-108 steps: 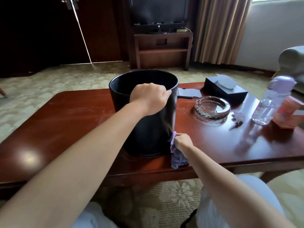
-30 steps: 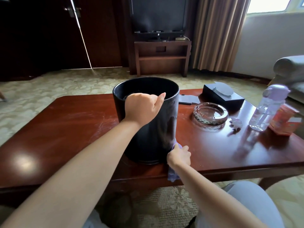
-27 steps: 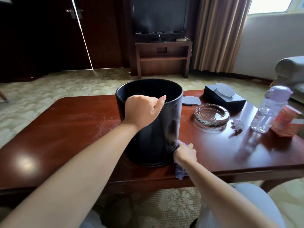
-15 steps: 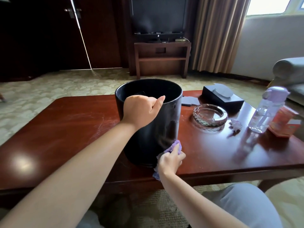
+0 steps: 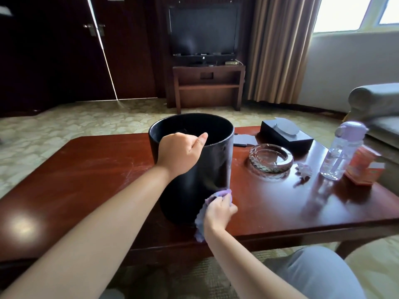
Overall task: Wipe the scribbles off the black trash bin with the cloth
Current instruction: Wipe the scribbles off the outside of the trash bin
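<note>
our left hand [image 5: 180, 154] is clenched over the near rim of the black trash bin [image 5: 194, 169], fingers hooked inside and thumb pointing up along the edge, and our right hand [image 5: 219, 211] is closed around a bunched lilac cloth [image 5: 203, 214], pressing it against the lower right wall of the bin, close to where the bin meets the table [image 5: 86, 180].

the cloth looks soft and thin, with a scalloped edge hanging down past the wrist; we judge it will fold and slip under the palm, so it is best kept wadded, with the fingertips behind the part that rubs. the bin looks stiff and probably light for its size, smooth and glossy, so we expect it to skid or turn on the polished table under a sideways push. the rim is the sensible place to hold it, as the left hand does now, pressing down as well as gripping.

the bin stands upright near the front middle of the table, a plain cylinder, open at the top, with dull grey smears showing on its right side above the cloth. we cannot make out clear scribble lines.

a glass ashtray [image 5: 271, 158] sits on the table to its right, apart from it.
</note>
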A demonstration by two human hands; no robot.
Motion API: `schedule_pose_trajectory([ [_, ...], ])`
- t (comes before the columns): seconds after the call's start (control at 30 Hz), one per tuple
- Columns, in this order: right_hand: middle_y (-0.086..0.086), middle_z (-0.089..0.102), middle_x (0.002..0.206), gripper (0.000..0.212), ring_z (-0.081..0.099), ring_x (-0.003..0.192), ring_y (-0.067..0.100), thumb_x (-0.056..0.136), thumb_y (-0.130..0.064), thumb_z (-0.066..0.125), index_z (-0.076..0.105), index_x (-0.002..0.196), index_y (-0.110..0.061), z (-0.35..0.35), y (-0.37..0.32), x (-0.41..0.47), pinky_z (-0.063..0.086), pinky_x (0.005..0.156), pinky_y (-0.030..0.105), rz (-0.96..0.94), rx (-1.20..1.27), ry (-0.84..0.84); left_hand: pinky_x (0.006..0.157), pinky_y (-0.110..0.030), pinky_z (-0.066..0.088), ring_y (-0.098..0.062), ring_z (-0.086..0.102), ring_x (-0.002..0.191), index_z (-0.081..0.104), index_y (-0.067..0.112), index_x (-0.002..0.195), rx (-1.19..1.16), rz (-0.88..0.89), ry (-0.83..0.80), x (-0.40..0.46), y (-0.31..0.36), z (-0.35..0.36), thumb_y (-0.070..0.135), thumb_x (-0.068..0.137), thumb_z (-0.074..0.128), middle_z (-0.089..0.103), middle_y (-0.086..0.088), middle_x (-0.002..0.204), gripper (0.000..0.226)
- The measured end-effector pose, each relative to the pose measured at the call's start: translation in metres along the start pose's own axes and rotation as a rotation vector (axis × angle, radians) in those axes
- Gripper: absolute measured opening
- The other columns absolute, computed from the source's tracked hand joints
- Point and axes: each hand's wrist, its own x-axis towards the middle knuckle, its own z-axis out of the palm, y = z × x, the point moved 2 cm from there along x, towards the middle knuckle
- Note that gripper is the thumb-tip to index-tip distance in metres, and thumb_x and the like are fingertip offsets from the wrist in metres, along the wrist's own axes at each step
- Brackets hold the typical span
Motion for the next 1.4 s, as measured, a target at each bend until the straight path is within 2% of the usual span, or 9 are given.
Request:
schedule_pose_trajectory([
  [0.17,0.001,0.032,0.122,0.050,0.032,0.115,0.012,0.098,-0.037,0.033,0.029,0.147,-0.025,0.020,-0.094,-0.015,0.026,0.099,0.019,-0.658,-0.227,-0.029,0.058,-0.029,0.031,-0.020,0.055,0.055,0.066,0.003,0.059,-0.110,-0.106,-0.045,0.003,-0.003,-0.002,0.052,0.087,0.026,0.052,0.003,0.043,0.069],
  [0.27,0.003,0.036,0.126,0.045,0.037,0.118,0.019,0.100,-0.038,0.031,0.035,0.144,-0.028,0.017,-0.089,0.005,0.028,0.098,0.023,-0.576,-0.208,-0.011,0.060,-0.023,0.026,-0.013,0.050,0.059,0.068,0.009,0.062,-0.157,-0.142,-0.078,0.004,-0.002,-0.002,0.049,0.087,0.027,0.045,0.017,0.045,0.062],
  [0.4,0.001,0.045,0.108,0.048,0.052,0.108,0.025,0.094,-0.050,0.038,0.055,0.120,-0.014,-0.001,-0.035,0.025,0.030,0.077,0.020,0.078,-0.017,-0.005,0.066,-0.023,0.027,-0.016,0.053,0.067,0.062,0.018,0.057,-0.146,-0.179,-0.128,0.006,-0.004,-0.001,0.046,0.096,0.031,0.047,0.016,0.052,0.057],
  [0.6,0.007,0.033,0.124,0.056,0.031,0.117,0.016,0.094,-0.039,0.028,0.018,0.147,-0.023,0.023,-0.069,-0.044,0.023,0.103,0.021,-0.907,-0.250,-0.059,0.071,-0.026,0.034,-0.024,0.062,0.079,0.059,0.022,0.055,-0.176,-0.181,-0.110,0.008,-0.002,-0.004,0.053,0.084,0.020,0.065,-0.001,0.065,0.057],
  [0.77,0.009,0.051,0.118,0.037,0.048,0.103,0.013,0.091,-0.047,0.034,0.063,0.110,-0.035,0.019,-0.136,0.022,0.035,0.101,0.028,-0.706,-0.295,-0.119,0.073,-0.026,0.033,-0.024,0.061,0.082,0.057,0.025,0.055,-0.180,-0.217,-0.193,0.009,-0.005,-0.004,0.055,0.089,0.021,0.063,0.001,0.066,0.058],
  [0.9,0.010,0.051,0.094,0.033,0.047,0.085,-0.007,0.098,-0.031,0.038,0.065,0.106,-0.014,0.008,-0.140,0.016,0.036,0.081,0.016,-0.747,-0.260,-0.177,0.072,-0.026,0.033,-0.018,0.060,0.083,0.068,0.025,0.068,-0.201,-0.228,-0.207,0.009,-0.001,-0.005,0.052,0.090,0.018,0.057,0.012,0.064,0.061],
  [1.1,0.006,0.043,0.113,0.038,0.046,0.106,0.025,0.094,-0.047,0.035,0.060,0.115,-0.028,0.014,-0.095,-0.026,0.032,0.082,0.024,-1.065,-0.464,-0.032,0.087,-0.032,0.037,-0.025,0.057,0.104,0.061,0.027,0.120,-0.224,-0.248,-0.188,0.010,0.002,-0.010,0.035,0.103,0.020,0.068,-0.009,0.103,0.045],
  [1.27,0.001,0.047,0.106,0.035,0.050,0.102,0.022,0.098,-0.043,0.033,0.063,0.101,-0.026,0.012,-0.120,0.011,0.033,0.073,0.026,-0.808,-0.330,-0.028,0.087,-0.035,0.039,-0.031,0.056,0.107,0.055,0.029,0.128,-0.280,-0.268,-0.248,0.011,-0.002,-0.008,0.047,0.099,0.017,0.066,-0.014,0.108,0.052],
  [1.4,0.011,0.055,0.104,0.035,0.046,0.099,0.019,0.092,-0.040,0.042,0.068,0.107,-0.022,0.009,-0.099,-0.019,0.037,0.081,0.025,-1.226,-0.452,-0.059,0.092,-0.035,0.037,-0.029,0.055,0.109,0.053,0.033,0.129,-0.286,-0.292,-0.345,0.015,-0.003,-0.009,0.054,0.097,0.012,0.064,-0.014,0.112,0.056],
])
